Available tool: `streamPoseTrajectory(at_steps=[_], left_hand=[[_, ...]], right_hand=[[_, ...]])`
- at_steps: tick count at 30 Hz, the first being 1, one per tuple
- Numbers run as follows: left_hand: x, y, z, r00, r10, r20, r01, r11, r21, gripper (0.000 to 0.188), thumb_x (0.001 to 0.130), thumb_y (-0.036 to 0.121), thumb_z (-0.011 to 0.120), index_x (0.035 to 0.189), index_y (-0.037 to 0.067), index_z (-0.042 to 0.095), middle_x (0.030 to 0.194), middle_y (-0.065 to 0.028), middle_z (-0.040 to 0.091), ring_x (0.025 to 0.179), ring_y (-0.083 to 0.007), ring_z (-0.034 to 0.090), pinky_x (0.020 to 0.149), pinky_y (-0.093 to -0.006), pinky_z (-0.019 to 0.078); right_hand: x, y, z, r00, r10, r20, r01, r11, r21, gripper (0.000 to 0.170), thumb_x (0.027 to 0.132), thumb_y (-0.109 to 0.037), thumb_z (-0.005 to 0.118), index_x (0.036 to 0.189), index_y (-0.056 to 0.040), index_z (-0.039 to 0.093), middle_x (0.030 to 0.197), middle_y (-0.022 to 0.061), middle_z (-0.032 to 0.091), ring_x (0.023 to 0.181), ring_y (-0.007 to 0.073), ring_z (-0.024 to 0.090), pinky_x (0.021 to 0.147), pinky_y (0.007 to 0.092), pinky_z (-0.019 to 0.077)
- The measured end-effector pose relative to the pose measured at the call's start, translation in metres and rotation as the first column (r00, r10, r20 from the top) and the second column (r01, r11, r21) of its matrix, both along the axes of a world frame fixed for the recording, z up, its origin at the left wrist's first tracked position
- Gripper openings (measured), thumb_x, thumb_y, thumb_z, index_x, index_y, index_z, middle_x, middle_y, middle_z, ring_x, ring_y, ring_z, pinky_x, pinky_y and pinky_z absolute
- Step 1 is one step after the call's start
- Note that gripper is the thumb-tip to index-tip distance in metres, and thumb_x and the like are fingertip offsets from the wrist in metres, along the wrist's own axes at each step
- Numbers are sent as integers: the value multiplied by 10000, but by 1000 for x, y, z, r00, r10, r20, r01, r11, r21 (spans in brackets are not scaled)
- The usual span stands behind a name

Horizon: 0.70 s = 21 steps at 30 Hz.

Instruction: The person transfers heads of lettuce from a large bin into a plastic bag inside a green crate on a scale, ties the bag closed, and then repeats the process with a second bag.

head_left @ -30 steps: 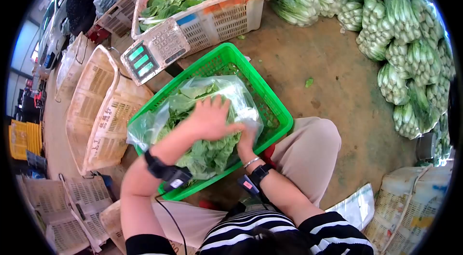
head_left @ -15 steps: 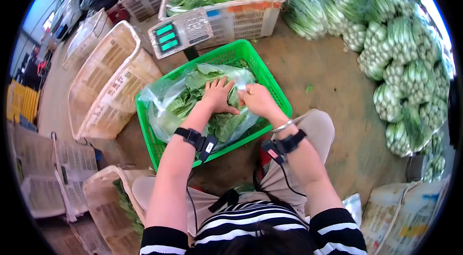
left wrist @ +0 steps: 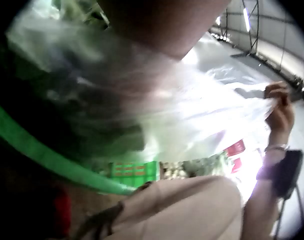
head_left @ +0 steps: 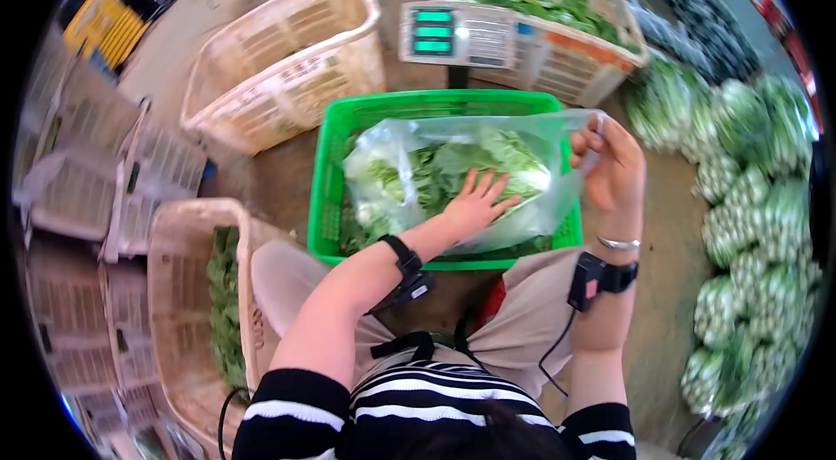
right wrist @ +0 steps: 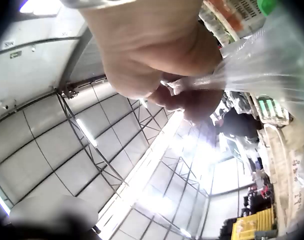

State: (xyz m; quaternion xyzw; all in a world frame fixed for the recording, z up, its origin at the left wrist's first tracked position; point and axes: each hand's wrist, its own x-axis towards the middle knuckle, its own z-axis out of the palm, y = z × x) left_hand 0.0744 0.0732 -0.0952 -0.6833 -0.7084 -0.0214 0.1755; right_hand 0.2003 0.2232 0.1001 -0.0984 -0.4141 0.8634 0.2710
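A clear plastic bag (head_left: 392, 166) of leafy greens (head_left: 448, 166) lies in the green basket (head_left: 440, 100). My left hand (head_left: 475, 203) rests on the greens with its fingers spread and straight. To the right, my right hand (head_left: 614, 166) is raised beside the basket and pinches the edge of the bag, drawing the plastic taut. In the right wrist view the gathered plastic (right wrist: 207, 82) runs into the curled fingers of that hand. The left wrist view shows the bag stretched across toward my right hand (left wrist: 281, 112); my left fingers are hidden there.
Behind the basket stands a scale display (head_left: 457, 33) with lit green digits. A crate of greens (head_left: 557, 51) sits behind it, and a tan crate (head_left: 287, 73) stands at the back left. Another crate (head_left: 252, 286) is by my left knee. Bagged greens (head_left: 740, 286) are piled on the right.
My right hand has moved from over the bag out to the right, pulling the bag's edge outward and up. My left hand stays on the greens. The head view has turned left.
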Motion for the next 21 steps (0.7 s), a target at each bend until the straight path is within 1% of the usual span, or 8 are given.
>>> streamPoseTrajectory(at_steps=[2, 5, 8, 9, 12, 14, 17, 21], left_hand=[[-12, -10, 51, 907, -197, 373, 214, 977, -3, 654, 727, 310, 645, 1306, 141, 390, 1357, -194, 330, 1219, -382, 347, 1009, -529, 267], [-50, -44, 64, 692, -182, 698, -115, 927, 356, 650, 691, 382, 687, 1221, 75, 467, 1245, -177, 452, 1151, -375, 418, 974, -470, 324], [-96, -112, 87, 712, 563, 421, -478, 827, -298, 509, 735, 352, 647, 1141, 65, 537, 1135, -154, 546, 1050, -300, 512, 911, -450, 372], [-101, -144, 118, 643, 758, 111, -533, 547, -645, 506, 742, 368, 638, 1135, 65, 538, 1101, -147, 571, 1036, -290, 531, 890, -456, 383], [-119, -214, 124, 711, 701, -52, -699, 713, 57, 338, 777, 252, 573, 1062, 71, 575, 915, -160, 635, 872, -271, 615, 789, -490, 445], [-111, -200, 85, 475, 821, 316, -776, 560, -290, 204, 746, 215, 614, 879, 62, 635, 768, -151, 640, 664, -292, 633, 561, -414, 504], [-53, -199, 160, 661, 189, 726, -323, 945, 48, 497, 695, 296, 702, 1095, 38, 558, 848, -181, 624, 791, -314, 621, 696, -396, 494], [-50, -275, 175, 591, -157, 791, -322, 853, 410, 503, 721, 259, 695, 1144, 34, 541, 903, -168, 624, 825, -287, 617, 720, -378, 490]], right_hand=[[-5, -1, -2, 999, 14, 47, -22, 985, 171, 206, 890, -201, 521, 951, -6, 533, 665, -4, 476, 694, 151, 520, 542, 280, 451], [-9, -4, -4, 999, -8, 52, -2, 981, 193, 245, 891, -207, 521, 1008, 8, 531, 662, -4, 461, 675, 132, 503, 517, 250, 421], [-1, 11, -11, 998, -26, 60, 13, 977, 212, 301, 897, -221, 515, 1095, 6, 518, 718, -14, 475, 712, 110, 491, 568, 232, 393], [1, 27, -24, 998, 0, 56, -11, 980, 199, 338, 901, -240, 508, 1145, -6, 507, 765, -22, 489, 748, 103, 488, 615, 231, 391], [-4, 61, -48, 990, -89, 106, 62, 972, 228, 402, 906, -230, 503, 1223, 7, 432, 899, 8, 544, 782, 85, 495, 617, 223, 372], [-15, 51, -42, 974, -167, 150, 109, 936, 334, 413, 906, -246, 508, 1235, -4, 446, 825, -16, 499, 786, 89, 484, 649, 222, 354], [-34, 50, -37, 945, -228, 233, 106, 892, 440, 410, 909, -272, 502, 1226, -14, 472, 798, -17, 477, 775, 89, 479, 643, 227, 353], [-44, 23, -14, 788, -492, 371, -15, 586, 810, 403, 915, -308, 484, 1190, -14, 497, 870, 68, 559, 776, 167, 536, 637, 292, 407]])
